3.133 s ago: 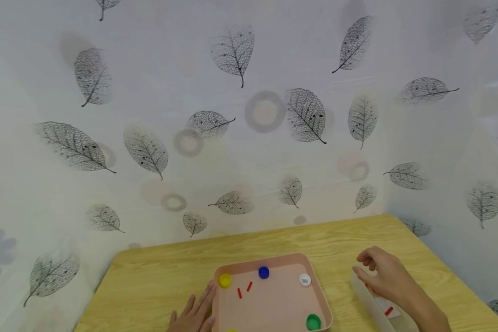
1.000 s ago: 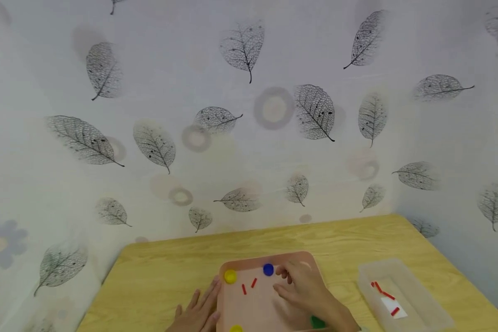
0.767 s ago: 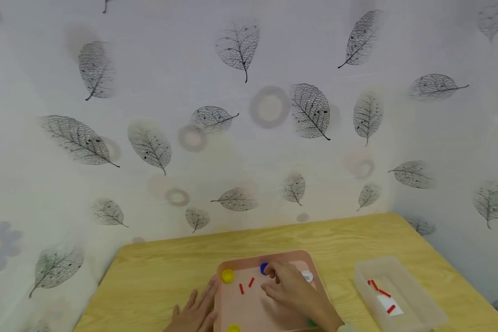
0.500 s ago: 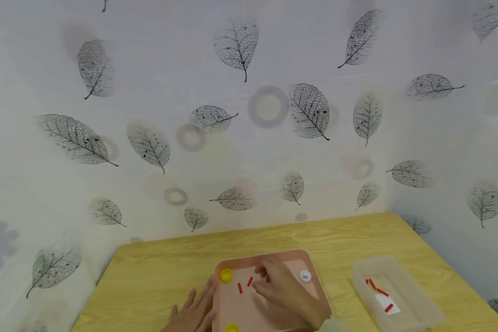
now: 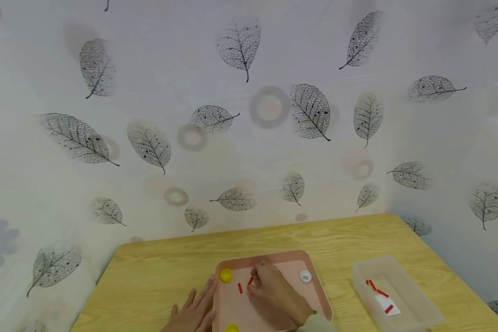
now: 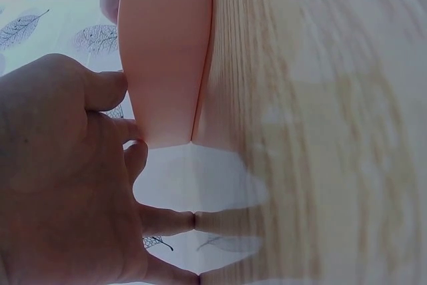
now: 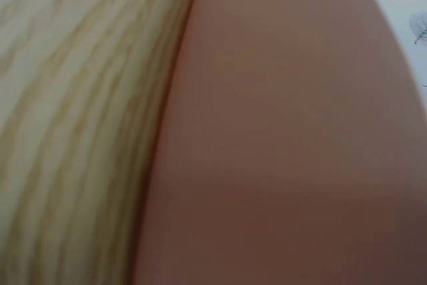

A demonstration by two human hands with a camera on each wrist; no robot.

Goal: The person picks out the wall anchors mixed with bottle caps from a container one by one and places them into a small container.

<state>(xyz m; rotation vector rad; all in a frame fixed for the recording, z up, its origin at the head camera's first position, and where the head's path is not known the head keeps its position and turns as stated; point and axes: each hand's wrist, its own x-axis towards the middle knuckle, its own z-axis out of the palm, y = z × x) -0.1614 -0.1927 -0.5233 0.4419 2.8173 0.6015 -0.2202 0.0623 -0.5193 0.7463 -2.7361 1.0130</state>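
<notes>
My left hand (image 5: 191, 311) lies at the left side of a pink tray (image 5: 269, 312). In the left wrist view its thumb and a finger touch the tray wall (image 6: 167, 51), while other fingertips rest on the table. Inside the tray, my right hand (image 5: 275, 290) has its thumb and index finger around a short red stick (image 5: 250, 280). Whether they grip it cannot be made out. A second red stick (image 5: 240, 288) lies just left. The right wrist view shows only the tray's outer wall (image 7: 280, 111) and the table, without the hand.
Yellow caps (image 5: 226, 275) sit at the tray's left side, and a white round piece (image 5: 305, 276) near its back right corner. A translucent box (image 5: 415, 288) to the right holds several red sticks (image 5: 382, 292) and a white card (image 5: 392, 308). A leaf-patterned sheet stands behind the wooden table (image 5: 162, 263).
My right hand has come from the translucent box into the tray, then leftward to the red stick, and now covers the blue and green caps. My left hand stays beside the tray.
</notes>
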